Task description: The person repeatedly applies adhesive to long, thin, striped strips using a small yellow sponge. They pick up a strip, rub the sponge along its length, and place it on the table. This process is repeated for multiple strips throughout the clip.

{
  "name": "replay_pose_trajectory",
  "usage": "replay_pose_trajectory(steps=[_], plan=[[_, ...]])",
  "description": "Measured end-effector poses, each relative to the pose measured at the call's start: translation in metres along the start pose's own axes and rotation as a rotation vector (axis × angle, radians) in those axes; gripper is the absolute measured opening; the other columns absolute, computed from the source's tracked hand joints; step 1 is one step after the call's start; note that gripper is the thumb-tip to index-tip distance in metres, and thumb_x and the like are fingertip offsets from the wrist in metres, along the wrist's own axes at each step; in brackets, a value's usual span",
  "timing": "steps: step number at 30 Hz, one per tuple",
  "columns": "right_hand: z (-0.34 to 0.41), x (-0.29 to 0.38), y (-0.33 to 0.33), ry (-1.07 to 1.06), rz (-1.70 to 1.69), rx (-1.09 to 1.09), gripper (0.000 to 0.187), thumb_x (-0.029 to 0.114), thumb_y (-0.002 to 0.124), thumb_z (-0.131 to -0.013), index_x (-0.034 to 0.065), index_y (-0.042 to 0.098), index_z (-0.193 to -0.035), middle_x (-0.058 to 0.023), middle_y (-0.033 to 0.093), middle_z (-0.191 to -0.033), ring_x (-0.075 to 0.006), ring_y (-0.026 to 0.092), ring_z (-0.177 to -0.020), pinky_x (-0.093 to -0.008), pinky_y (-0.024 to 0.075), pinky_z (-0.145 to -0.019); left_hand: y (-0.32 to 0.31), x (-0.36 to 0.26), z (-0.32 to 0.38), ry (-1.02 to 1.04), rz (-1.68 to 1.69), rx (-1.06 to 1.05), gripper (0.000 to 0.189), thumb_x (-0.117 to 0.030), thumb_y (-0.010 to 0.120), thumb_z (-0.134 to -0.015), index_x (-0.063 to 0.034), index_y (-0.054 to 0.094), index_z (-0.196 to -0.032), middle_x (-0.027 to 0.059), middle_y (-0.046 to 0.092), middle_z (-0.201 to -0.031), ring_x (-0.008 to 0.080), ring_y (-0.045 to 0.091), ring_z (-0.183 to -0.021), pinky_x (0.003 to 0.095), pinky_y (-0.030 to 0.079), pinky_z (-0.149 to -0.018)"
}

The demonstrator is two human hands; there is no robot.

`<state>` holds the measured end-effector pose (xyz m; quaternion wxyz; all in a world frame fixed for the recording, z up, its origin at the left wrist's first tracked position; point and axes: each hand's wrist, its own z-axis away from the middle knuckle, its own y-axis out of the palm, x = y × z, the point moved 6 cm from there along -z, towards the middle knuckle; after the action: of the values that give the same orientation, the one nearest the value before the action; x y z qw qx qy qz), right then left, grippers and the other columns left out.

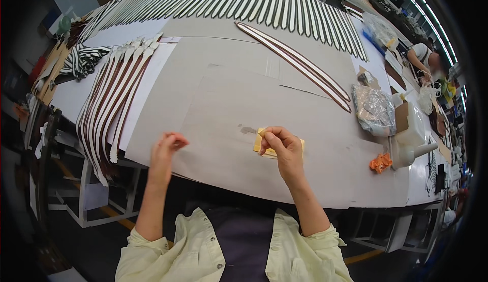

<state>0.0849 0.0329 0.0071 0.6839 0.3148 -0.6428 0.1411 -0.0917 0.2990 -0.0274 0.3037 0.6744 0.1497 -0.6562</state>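
My right hand (284, 146) is above a small yellow pad or block (260, 141) on the grey board covering the table. Its thumb and forefinger pinch a small yellowish piece. My left hand (167, 146) hangs over the board's near left part, slightly blurred, its fingers curled; I see nothing in it. Farther back, two white strips with brown edges (289, 55) lie close together, slanting down to the right. Left of my left hand, a bundle of white and brown strips (114, 87) hangs over the table's near edge.
A long row of white and dark strips (228, 0) spans the far side. Striped strips (82, 59) are heaped at left. On the right are a clear plastic bag (373, 110), a whitish bottle with a nozzle (406, 152) and crumpled orange material (380, 163). A co-worker (423, 57) is beyond.
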Motion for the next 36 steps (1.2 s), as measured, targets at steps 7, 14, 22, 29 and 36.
replay_pose_trajectory(steps=[7, 14, 22, 29, 36], plan=[[0.014, -0.008, -0.063, 0.081, -0.207, -0.195, 0.021, 0.019, 0.060, -0.106, -0.0008, 0.069, -0.106, -0.0032, 0.064, -0.083, -0.0116, 0.062, -0.073, -0.0281, 0.0529, -0.062, -0.179, -0.047, -0.030, 0.350, -1.223, -0.524, 0.031, -0.023, 0.055, -0.107, -0.0002, 0.060, -0.088, 0.0107, 0.062, -0.089, 0.0245, 0.061, -0.088, 0.0400, 0.048, -0.079], [0.058, 0.006, -0.152, -0.021, 0.110, -0.411, 0.024, 0.021, 0.063, -0.105, 0.0062, 0.060, -0.086, -0.0007, 0.059, -0.077, -0.0076, 0.053, -0.062, -0.0239, 0.0413, -0.055, -0.220, -0.032, -0.048, 0.203, -1.698, -0.500, 0.039, -0.033, 0.067, -0.099, -0.0034, 0.062, -0.124, 0.0149, 0.064, -0.125, 0.0357, 0.059, -0.117, 0.0474, 0.048, -0.099], [0.135, 0.039, -0.225, -0.108, 0.457, -0.799, 0.032, 0.022, 0.063, -0.107, 0.0092, 0.054, -0.078, 0.0004, 0.053, -0.070, -0.0081, 0.049, -0.059, -0.0259, 0.0369, -0.053, -0.243, -0.032, -0.079, -0.072, -1.649, -0.553, 0.045, -0.036, 0.075, -0.092, -0.0049, 0.066, -0.124, 0.0119, 0.070, -0.116, 0.0336, 0.065, -0.108, 0.0482, 0.052, -0.091], [0.113, 0.029, -0.094, -0.522, 1.219, -0.306, 0.013, 0.003, 0.076, -0.086, 0.0041, 0.070, -0.097, -0.0089, 0.063, -0.094, -0.0246, 0.059, -0.085, -0.0386, 0.0455, -0.075, -0.267, -0.034, -0.104, -0.004, -1.434, -0.381, 0.051, -0.035, 0.087, -0.079, 0.0024, 0.067, -0.107, 0.0125, 0.067, -0.089, 0.0279, 0.066, -0.080, 0.0397, 0.053, -0.077], [0.087, -0.010, -0.056, -0.515, 1.197, -0.206, 0.017, 0.002, 0.076, -0.081, 0.0064, 0.068, -0.095, -0.0074, 0.061, -0.090, -0.0272, 0.059, -0.087, -0.0403, 0.0450, -0.076, -0.252, -0.026, -0.110, -0.146, -0.658, -0.272, 0.035, -0.028, 0.086, -0.087, -0.0039, 0.068, -0.105, 0.0019, 0.068, -0.092, 0.0128, 0.063, -0.078, 0.0294, 0.052, -0.073]])
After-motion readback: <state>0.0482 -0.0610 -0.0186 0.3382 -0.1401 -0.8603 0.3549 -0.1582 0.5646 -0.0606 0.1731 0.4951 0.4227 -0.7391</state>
